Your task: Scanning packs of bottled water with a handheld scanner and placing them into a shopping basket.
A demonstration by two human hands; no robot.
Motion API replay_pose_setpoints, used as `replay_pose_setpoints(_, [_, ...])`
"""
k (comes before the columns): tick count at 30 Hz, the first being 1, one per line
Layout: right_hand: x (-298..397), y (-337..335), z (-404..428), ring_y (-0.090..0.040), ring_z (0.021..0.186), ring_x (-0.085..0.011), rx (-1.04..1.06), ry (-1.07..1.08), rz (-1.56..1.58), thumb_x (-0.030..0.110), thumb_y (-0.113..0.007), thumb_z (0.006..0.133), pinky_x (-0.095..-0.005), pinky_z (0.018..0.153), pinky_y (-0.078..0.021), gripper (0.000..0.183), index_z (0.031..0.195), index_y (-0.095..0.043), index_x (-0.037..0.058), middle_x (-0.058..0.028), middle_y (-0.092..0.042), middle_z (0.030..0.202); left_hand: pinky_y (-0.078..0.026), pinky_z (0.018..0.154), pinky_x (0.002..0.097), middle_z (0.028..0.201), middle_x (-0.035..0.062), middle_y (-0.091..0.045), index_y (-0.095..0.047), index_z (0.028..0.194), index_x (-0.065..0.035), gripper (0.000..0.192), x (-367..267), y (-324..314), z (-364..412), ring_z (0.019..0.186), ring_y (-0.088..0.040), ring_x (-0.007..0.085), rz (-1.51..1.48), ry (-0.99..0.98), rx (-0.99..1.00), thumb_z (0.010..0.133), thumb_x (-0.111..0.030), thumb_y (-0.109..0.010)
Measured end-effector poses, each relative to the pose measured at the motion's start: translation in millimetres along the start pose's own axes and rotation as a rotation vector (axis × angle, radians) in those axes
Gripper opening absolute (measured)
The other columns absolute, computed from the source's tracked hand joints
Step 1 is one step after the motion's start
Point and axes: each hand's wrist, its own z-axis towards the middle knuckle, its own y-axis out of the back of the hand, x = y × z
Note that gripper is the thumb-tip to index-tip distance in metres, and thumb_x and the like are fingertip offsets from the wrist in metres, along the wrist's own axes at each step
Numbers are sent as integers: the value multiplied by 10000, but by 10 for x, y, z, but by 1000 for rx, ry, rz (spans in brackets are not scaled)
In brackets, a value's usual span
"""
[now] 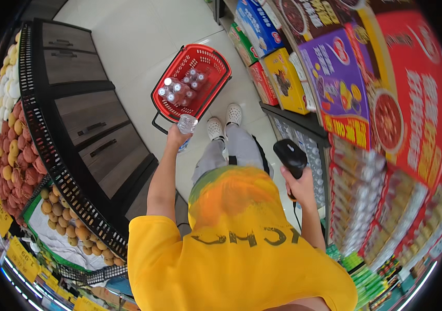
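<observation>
My left hand [178, 137] grips a clear plastic bottle [187, 123] just over the near end of a red shopping basket [225, 74]. Part of the bottle is hidden behind my fingers. Inside the basket, which stands on the floor, are several capped bottles in two clusters; one bottle cluster [176, 92] lies nearer to me. Over on my right side, my right hand [302, 186] is wrapped around the handle of a black handheld barcode scanner [291, 155]. A cable [296, 217] hangs from its grip.
At left, a dark drawer cabinet [89, 116] carries black mesh-edged bins of reddish fruit [17, 163] and round brown fruit [65, 217]. At right, shelves hold stacked printed cartons [337, 77] and packaged bottles [306, 151]. My white clogs [234, 113] stand on the tiled floor [127, 42].
</observation>
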Motion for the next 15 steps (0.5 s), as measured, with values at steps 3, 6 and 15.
replay_pose_setpoints(3, [-124,86,357,-472,478,-70,18,-79,-109,211,-722,824,-272,458,-369,203,859,-653,23,21,-539,567,-501,899,442,1163,256,-568,-478,1128,10,739,-120,-147,368,1078,-579,391,-24,-13,-37,583,-312,-860])
replay_pose_setpoints(6, [-316,87,657,-488,538,-89,-31,-147,-245,211,-732,811,-291,503,-393,224,864,-657,7,4,-569,611,-496,904,450,1185,247,-538,-436,1159,-1,746,-235,-374,886,1095,-559,396,-37,-47,-112,608,-282,-854])
replay_pose_setpoints(15, [-902,-305,1090,-454,362,-71,-160,-577,-129,161,-711,843,-256,359,-312,274,642,-558,53,21,-492,468,-518,887,457,1198,234,-515,-384,1168,-32,665,-235,-1381,2526,1071,-582,401,195,13,-22,700,-249,-805])
